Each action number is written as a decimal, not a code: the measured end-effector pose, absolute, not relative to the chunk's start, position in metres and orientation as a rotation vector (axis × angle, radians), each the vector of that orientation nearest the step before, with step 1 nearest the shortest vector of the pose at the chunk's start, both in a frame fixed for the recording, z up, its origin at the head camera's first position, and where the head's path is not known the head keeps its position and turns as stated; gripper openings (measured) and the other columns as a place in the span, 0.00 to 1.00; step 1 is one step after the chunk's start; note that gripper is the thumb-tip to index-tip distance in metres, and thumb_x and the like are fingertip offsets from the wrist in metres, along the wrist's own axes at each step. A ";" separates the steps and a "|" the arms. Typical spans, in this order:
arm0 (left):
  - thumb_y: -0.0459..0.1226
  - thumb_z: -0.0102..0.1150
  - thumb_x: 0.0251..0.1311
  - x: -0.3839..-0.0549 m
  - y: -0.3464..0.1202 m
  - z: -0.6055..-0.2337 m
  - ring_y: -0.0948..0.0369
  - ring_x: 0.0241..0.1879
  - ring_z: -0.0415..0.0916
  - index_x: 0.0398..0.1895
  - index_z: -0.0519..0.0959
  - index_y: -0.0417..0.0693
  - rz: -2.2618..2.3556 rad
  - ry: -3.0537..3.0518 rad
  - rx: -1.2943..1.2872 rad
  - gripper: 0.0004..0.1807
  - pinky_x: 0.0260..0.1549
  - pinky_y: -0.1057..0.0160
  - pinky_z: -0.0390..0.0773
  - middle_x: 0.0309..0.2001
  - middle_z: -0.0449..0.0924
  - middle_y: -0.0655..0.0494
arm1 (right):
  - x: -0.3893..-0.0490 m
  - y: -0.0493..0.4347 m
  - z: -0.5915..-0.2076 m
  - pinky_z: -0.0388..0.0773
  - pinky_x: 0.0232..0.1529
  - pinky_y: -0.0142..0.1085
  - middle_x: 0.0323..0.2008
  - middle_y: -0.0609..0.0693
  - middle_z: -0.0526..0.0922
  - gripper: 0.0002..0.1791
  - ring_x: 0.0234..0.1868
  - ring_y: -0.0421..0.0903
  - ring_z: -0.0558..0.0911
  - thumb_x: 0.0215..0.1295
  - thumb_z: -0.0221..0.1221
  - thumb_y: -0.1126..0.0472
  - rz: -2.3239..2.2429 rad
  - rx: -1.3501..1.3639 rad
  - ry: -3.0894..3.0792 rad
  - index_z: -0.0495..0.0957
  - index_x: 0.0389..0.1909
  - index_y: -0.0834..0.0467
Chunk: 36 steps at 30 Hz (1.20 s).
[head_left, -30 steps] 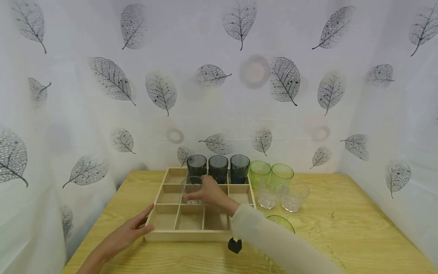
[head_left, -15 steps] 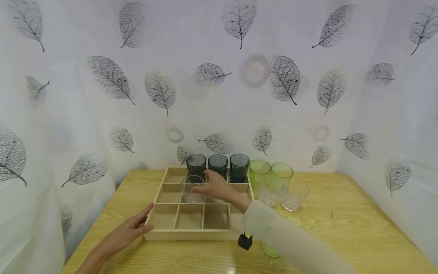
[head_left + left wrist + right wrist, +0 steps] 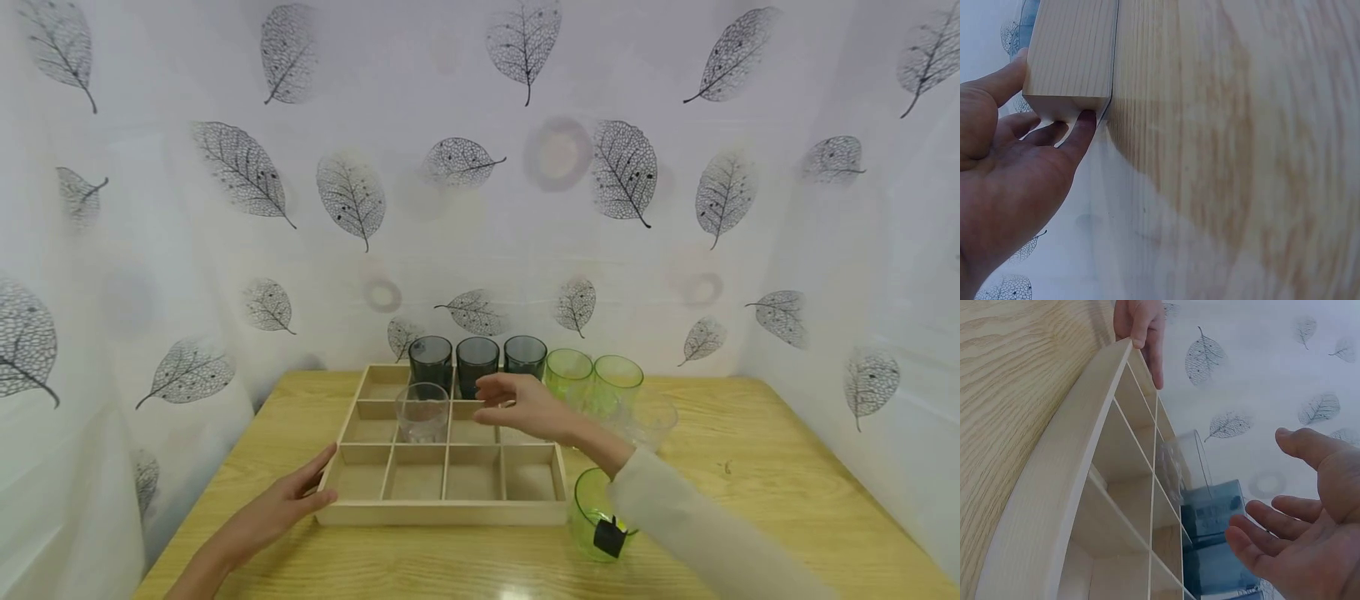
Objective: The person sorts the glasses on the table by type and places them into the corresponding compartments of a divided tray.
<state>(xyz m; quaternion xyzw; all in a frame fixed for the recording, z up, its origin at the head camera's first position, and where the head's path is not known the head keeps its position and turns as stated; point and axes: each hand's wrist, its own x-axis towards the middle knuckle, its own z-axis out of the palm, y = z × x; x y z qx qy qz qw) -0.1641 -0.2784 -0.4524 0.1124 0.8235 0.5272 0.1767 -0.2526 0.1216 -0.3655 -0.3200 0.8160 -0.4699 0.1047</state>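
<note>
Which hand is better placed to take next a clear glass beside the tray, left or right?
Probably the right hand: it is empty and close to the clear glasses. The left hand touches the tray at its left end, farther from them.

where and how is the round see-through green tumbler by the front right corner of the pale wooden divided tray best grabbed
Probably by its side wall just below the rim: bring the right hand in from the right, thumb and fingers on opposite sides. The green tumbler stands upright, mouth up, and the pale wooden tray sits close on its left.
</note>
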 end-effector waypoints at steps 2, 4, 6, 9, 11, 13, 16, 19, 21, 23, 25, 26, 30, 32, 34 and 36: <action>0.45 0.50 0.80 -0.164 -0.278 -0.452 0.33 0.78 0.36 0.85 0.37 0.46 1.490 2.332 0.318 0.43 0.71 0.32 0.53 0.83 0.31 0.40 | -0.251 0.133 -0.365 0.77 0.62 0.49 0.61 0.59 0.81 0.32 0.62 0.59 0.79 0.73 0.63 0.56 -1.416 -0.935 2.370 0.69 0.72 0.67; 0.45 0.50 0.81 -0.164 -0.278 -0.452 0.32 0.78 0.36 0.85 0.37 0.46 1.489 2.331 0.320 0.43 0.71 0.32 0.52 0.83 0.31 0.40 | -0.248 0.144 -0.364 0.77 0.62 0.48 0.62 0.59 0.80 0.33 0.63 0.58 0.79 0.73 0.63 0.55 -1.436 -0.914 2.354 0.68 0.72 0.66; 0.45 0.49 0.81 -0.165 -0.278 -0.451 0.33 0.78 0.36 0.85 0.37 0.46 1.493 2.329 0.313 0.43 0.71 0.32 0.51 0.83 0.31 0.41 | -0.245 0.155 -0.363 0.77 0.61 0.48 0.62 0.59 0.79 0.33 0.63 0.56 0.78 0.74 0.63 0.55 -1.448 -0.893 2.344 0.67 0.73 0.66; 0.45 0.49 0.81 -0.165 -0.278 -0.451 0.33 0.78 0.36 0.85 0.37 0.46 1.496 2.330 0.318 0.43 0.71 0.32 0.51 0.83 0.31 0.40 | -0.242 0.173 -0.362 0.77 0.61 0.46 0.62 0.57 0.79 0.34 0.63 0.55 0.79 0.74 0.63 0.54 -1.432 -0.884 2.383 0.67 0.74 0.64; 0.45 0.49 0.81 -0.165 -0.278 -0.451 0.32 0.78 0.36 0.85 0.37 0.46 1.497 2.335 0.324 0.43 0.71 0.32 0.51 0.83 0.31 0.40 | -0.240 0.185 -0.363 0.77 0.61 0.45 0.61 0.55 0.80 0.33 0.63 0.55 0.79 0.74 0.63 0.53 -1.414 -0.884 2.417 0.68 0.73 0.64; 0.45 0.49 0.81 -0.165 -0.278 -0.451 0.32 0.78 0.36 0.85 0.37 0.46 1.498 2.334 0.333 0.42 0.71 0.32 0.51 0.83 0.31 0.41 | -0.238 0.196 -0.364 0.76 0.61 0.44 0.61 0.54 0.81 0.33 0.63 0.55 0.79 0.74 0.64 0.53 -1.401 -0.870 2.455 0.68 0.73 0.63; 0.44 0.49 0.81 -0.165 -0.279 -0.452 0.32 0.77 0.37 0.85 0.37 0.44 1.493 2.343 0.354 0.42 0.71 0.34 0.52 0.83 0.31 0.40 | -0.233 0.214 -0.367 0.76 0.61 0.42 0.61 0.55 0.81 0.33 0.63 0.55 0.79 0.74 0.64 0.53 -1.399 -0.842 2.489 0.69 0.73 0.62; 0.43 0.48 0.81 -0.165 -0.279 -0.452 0.32 0.77 0.38 0.85 0.37 0.44 1.481 2.350 0.367 0.42 0.70 0.37 0.54 0.82 0.32 0.40 | -0.228 0.231 -0.371 0.76 0.60 0.40 0.62 0.58 0.81 0.32 0.63 0.56 0.79 0.74 0.63 0.54 -1.407 -0.810 2.510 0.68 0.73 0.63; 0.43 0.48 0.81 -0.165 -0.279 -0.452 0.31 0.77 0.38 0.84 0.37 0.43 1.476 2.357 0.379 0.42 0.70 0.37 0.55 0.82 0.32 0.38 | -0.224 0.242 -0.373 0.76 0.59 0.36 0.62 0.59 0.80 0.32 0.64 0.58 0.78 0.74 0.63 0.55 -1.419 -0.788 2.513 0.68 0.73 0.64; 0.44 0.48 0.81 -0.165 -0.279 -0.452 0.31 0.77 0.38 0.85 0.37 0.44 1.481 2.356 0.371 0.42 0.70 0.35 0.55 0.82 0.32 0.39 | -0.222 0.252 -0.374 0.77 0.58 0.34 0.63 0.61 0.79 0.32 0.64 0.58 0.78 0.75 0.62 0.55 -1.429 -0.769 2.521 0.68 0.73 0.64; 0.44 0.48 0.81 -0.165 -0.279 -0.453 0.31 0.77 0.38 0.85 0.37 0.44 1.487 2.361 0.371 0.42 0.71 0.34 0.53 0.82 0.32 0.39 | -0.219 0.261 -0.375 0.77 0.57 0.34 0.63 0.63 0.79 0.32 0.64 0.60 0.78 0.75 0.62 0.56 -1.441 -0.760 2.522 0.68 0.73 0.64; 0.44 0.48 0.81 -0.164 -0.279 -0.453 0.31 0.77 0.38 0.85 0.37 0.44 1.491 2.360 0.371 0.42 0.71 0.34 0.53 0.82 0.32 0.39 | -0.217 0.265 -0.375 0.77 0.56 0.33 0.63 0.63 0.79 0.31 0.63 0.61 0.79 0.75 0.62 0.56 -1.449 -0.750 2.523 0.68 0.73 0.64; 0.44 0.49 0.81 -0.163 -0.279 -0.453 0.31 0.77 0.38 0.85 0.38 0.44 1.499 2.364 0.365 0.42 0.71 0.34 0.52 0.82 0.32 0.40 | -0.210 0.281 -0.373 0.78 0.55 0.33 0.63 0.61 0.79 0.30 0.63 0.61 0.79 0.76 0.61 0.57 -1.462 -0.726 2.533 0.68 0.73 0.65; 0.44 0.49 0.81 -0.163 -0.279 -0.453 0.31 0.77 0.38 0.85 0.38 0.44 1.503 2.363 0.363 0.42 0.71 0.34 0.52 0.82 0.32 0.39 | -0.207 0.288 -0.372 0.78 0.55 0.33 0.63 0.61 0.79 0.30 0.63 0.57 0.79 0.76 0.61 0.58 -1.473 -0.702 2.537 0.67 0.74 0.65; 0.44 0.49 0.81 -0.163 -0.279 -0.453 0.31 0.77 0.38 0.85 0.38 0.44 1.504 2.362 0.360 0.42 0.71 0.34 0.52 0.82 0.33 0.39 | -0.203 0.296 -0.370 0.78 0.55 0.32 0.64 0.62 0.78 0.30 0.63 0.52 0.80 0.77 0.60 0.58 -1.477 -0.681 2.542 0.67 0.74 0.65; 0.44 0.49 0.81 -0.163 -0.279 -0.453 0.31 0.77 0.38 0.85 0.38 0.44 1.508 2.356 0.354 0.42 0.71 0.34 0.52 0.82 0.32 0.39 | -0.200 0.304 -0.369 0.77 0.55 0.30 0.64 0.62 0.78 0.30 0.62 0.46 0.80 0.77 0.59 0.59 -1.482 -0.654 2.552 0.67 0.74 0.65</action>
